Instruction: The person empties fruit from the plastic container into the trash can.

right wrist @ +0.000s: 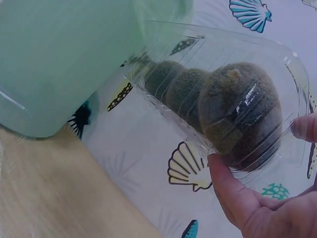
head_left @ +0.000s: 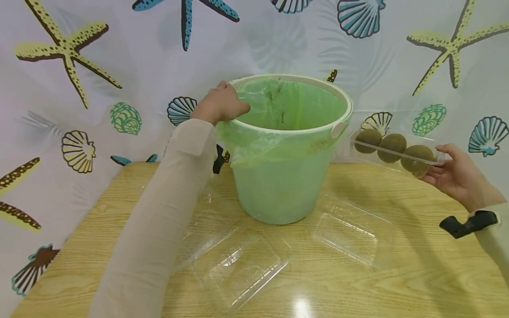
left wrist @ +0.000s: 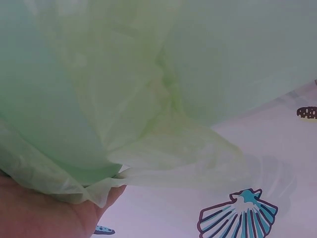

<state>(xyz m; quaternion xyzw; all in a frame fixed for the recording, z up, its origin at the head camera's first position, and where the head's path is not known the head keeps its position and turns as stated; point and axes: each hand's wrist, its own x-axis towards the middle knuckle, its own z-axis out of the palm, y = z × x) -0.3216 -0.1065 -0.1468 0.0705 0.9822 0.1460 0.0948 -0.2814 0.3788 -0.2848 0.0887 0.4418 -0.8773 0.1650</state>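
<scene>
A pale green bucket (head_left: 278,185) with a white rim stands on the table, lined with a thin green plastic bag (head_left: 254,145) folded over its edge. My left hand (head_left: 223,104) grips the bucket's rim at the left, over the bag. In the left wrist view the loose bag hangs over part of that hand (left wrist: 54,213). Off to the right, my right hand (head_left: 457,176) holds one end of a clear plastic box (right wrist: 292,94), tilted in the air. Three brown kiwis (head_left: 392,148) lie in a row inside it.
Clear plastic trays lie on the wooden table (head_left: 429,274): one tray (head_left: 242,269) in front of the bucket, another tray (head_left: 354,232) to its right, and a further clear piece (head_left: 207,216) partly behind my left sleeve. A shell-and-starfish patterned sheet (head_left: 143,57) rises behind.
</scene>
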